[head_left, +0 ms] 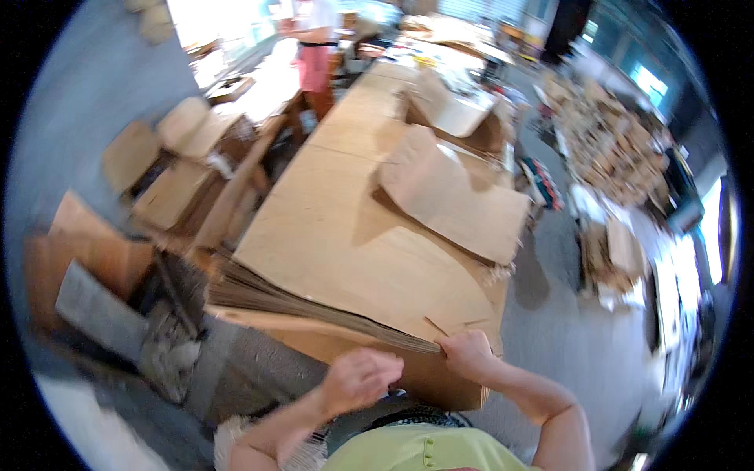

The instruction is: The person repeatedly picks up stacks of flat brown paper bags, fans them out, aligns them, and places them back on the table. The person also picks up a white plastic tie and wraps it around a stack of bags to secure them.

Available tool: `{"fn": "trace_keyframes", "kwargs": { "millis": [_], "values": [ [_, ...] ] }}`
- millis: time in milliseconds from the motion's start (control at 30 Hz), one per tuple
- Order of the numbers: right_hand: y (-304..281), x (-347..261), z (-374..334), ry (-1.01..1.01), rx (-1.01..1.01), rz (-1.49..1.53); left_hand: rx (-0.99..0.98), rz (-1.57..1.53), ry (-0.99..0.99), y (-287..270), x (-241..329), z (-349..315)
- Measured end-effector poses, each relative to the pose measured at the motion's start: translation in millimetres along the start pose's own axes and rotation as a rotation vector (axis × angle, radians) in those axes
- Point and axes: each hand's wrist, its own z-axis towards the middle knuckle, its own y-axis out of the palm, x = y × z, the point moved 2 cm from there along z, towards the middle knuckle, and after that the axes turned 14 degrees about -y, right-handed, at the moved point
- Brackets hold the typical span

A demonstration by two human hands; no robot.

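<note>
A thick stack of thin tan sheets [353,267], perhaps veneer or board, lies on the long table before me, its layered near edge fanned at the left. My right hand [469,355] is closed at the near right edge of the stack. Beside its fingers a thin dark strip [433,326] sticks out; what it belongs to is unclear. My left hand [363,381] hovers just in front of the near edge, apart from the sheets as far as I can see, its fingers smeared by motion. A curved loose sheet [455,196] rests farther up the stack.
Another curled sheet [452,106] lies beyond. At left are stacked tan boards [177,196] and a wooden rail [239,192]. A person in pink shorts [314,71] stands at far left. Heaped scraps [609,137] and a bundle of pieces [616,255] lie on the right-hand floor.
</note>
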Motion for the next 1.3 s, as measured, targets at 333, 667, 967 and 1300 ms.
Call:
{"fn": "trace_keyframes", "kwargs": {
  "millis": [333, 667, 967, 1300],
  "values": [
    [26.5, -42.6, -33.7, -0.115, -0.040, -0.103, 0.161, -1.492, -1.689, 228.9, -186.5, -155.4],
    [15.6, -79.5, -130.0, -0.127, 0.259, -0.383, -0.170, -1.184, -1.500, 253.6, -104.2, -97.9],
    [69.4, 23.5, -285.6, -0.059, 0.510, -0.397, -0.587, -0.832, -1.079, 393.1, 74.0, 12.7],
    [98.1, 154.7, -406.8, -0.073, 0.572, -0.165, -0.223, 0.040, -0.773, 339.1, 116.8, 223.4]
  ]
}}
